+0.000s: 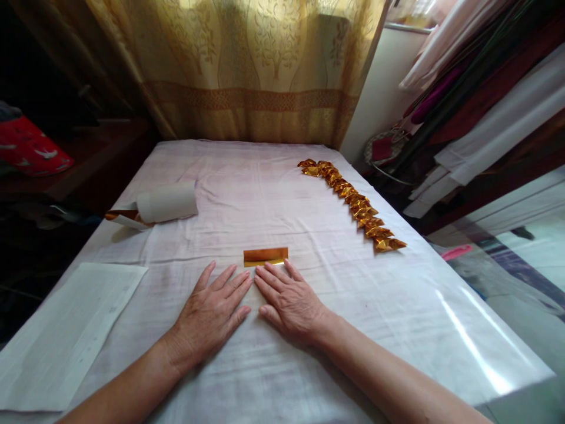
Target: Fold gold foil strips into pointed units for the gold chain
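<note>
Both palms face down on the cloth-covered table. My left hand lies flat with its fingers spread, its fingertips just short of a small piece of shiny gold foil paper. My right hand also rests flat and spread, its fingertips at or on the near edge of that foil. The foil is a narrow strip, folded lengthwise, with a brighter gold band along its near side. Part of its near edge is hidden behind my right fingers.
A row of folded gold foil pieces runs along the table's right side. At the left are a white paper roll with foil at its end and a flat white sheet. A curtain hangs behind; clothes hang at the right.
</note>
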The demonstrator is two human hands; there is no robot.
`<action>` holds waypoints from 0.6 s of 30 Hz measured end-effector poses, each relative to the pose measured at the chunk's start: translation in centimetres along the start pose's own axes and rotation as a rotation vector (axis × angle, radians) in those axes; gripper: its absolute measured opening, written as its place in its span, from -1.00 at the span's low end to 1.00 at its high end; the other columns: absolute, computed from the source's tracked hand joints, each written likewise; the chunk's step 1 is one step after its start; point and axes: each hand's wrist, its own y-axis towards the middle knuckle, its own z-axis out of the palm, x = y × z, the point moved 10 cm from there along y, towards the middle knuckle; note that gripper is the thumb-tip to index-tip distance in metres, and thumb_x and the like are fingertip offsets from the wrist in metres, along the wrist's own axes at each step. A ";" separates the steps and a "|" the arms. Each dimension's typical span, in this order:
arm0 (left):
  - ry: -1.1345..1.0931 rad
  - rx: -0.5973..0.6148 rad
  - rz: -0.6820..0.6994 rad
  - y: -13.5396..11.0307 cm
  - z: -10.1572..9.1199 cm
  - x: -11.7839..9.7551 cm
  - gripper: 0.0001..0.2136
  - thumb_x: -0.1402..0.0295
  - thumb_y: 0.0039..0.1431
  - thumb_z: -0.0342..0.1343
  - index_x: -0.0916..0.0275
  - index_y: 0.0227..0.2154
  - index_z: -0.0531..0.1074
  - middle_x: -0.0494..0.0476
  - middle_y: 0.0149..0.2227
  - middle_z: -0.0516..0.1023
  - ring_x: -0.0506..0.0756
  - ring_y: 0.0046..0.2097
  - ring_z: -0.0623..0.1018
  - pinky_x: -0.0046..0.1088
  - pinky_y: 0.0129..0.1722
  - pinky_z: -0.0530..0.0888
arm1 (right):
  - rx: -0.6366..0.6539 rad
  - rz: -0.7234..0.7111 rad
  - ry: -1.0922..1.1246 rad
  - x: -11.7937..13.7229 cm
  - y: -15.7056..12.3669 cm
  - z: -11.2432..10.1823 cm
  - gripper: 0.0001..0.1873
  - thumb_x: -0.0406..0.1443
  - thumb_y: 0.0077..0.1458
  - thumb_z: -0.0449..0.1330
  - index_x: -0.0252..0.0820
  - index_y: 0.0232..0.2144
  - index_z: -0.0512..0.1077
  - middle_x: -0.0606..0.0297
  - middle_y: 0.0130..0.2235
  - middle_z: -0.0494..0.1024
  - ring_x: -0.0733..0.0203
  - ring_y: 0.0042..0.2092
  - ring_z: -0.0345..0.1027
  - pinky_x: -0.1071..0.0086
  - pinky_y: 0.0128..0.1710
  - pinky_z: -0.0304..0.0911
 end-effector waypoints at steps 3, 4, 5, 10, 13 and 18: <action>-0.006 -0.005 0.005 -0.2 -0.1 0.1 -0.61 0.16 0.41 -0.14 0.14 0.13 0.43 0.08 0.13 0.54 0.24 0.19 0.44 -0.01 0.32 -0.06 | 0.046 0.017 0.033 -0.6 -0.4 0.4 -0.39 -0.06 0.36 -0.03 -0.20 0.34 0.13 0.15 0.37 0.14 0.02 0.39 -0.05 -0.09 0.39 -0.25; -0.013 -0.008 0.005 -0.3 -0.1 0.1 -0.62 0.17 0.41 -0.13 0.13 0.12 0.44 0.07 0.13 0.54 0.25 0.19 0.43 -0.01 0.32 -0.06 | 0.050 0.037 0.031 -1.3 -0.9 0.3 -0.40 -0.07 0.36 -0.02 -0.18 0.34 0.14 0.17 0.37 0.15 0.01 0.39 -0.04 -0.09 0.39 -0.26; -0.022 -0.010 0.003 -0.3 -0.1 0.2 -0.63 0.17 0.41 -0.12 0.13 0.10 0.45 0.07 0.12 0.54 0.25 0.19 0.43 -0.01 0.31 -0.05 | 0.051 0.063 0.028 -2.1 -1.6 0.1 -0.42 -0.09 0.36 -0.01 -0.16 0.33 0.16 0.18 0.36 0.15 0.01 0.39 -0.03 -0.09 0.39 -0.25; -0.085 -0.021 -0.024 1.1 -0.3 0.9 -0.74 0.25 0.38 -0.03 0.11 -0.03 0.51 0.05 0.01 0.62 0.23 0.08 0.49 0.03 0.27 0.03 | -0.026 0.127 0.003 -4.8 -4.0 -1.2 -0.50 -0.18 0.34 0.03 -0.13 0.27 0.27 0.15 0.31 0.27 -0.04 0.35 0.06 -0.17 0.35 -0.18; -0.131 -0.005 -0.073 2.9 0.0 1.8 -0.86 0.31 0.31 0.08 0.14 -0.28 0.53 0.03 -0.20 0.65 0.17 -0.09 0.54 0.01 0.22 0.14 | -0.154 0.128 0.039 -4.9 -3.5 -2.2 -0.60 -0.25 0.31 0.04 -0.16 0.15 0.39 0.11 0.22 0.42 -0.03 0.27 0.23 -0.11 0.29 0.01; -0.193 0.023 -0.214 4.2 1.2 3.9 -0.72 0.29 0.12 0.28 0.17 -0.10 0.47 0.15 -0.03 0.56 0.22 0.01 0.50 -0.14 0.04 0.35 | -0.347 0.247 0.159 -6.1 -1.9 -3.4 -0.60 -0.30 0.17 0.18 -0.24 0.07 0.40 0.03 0.04 0.55 -0.01 0.03 0.42 0.08 0.04 0.33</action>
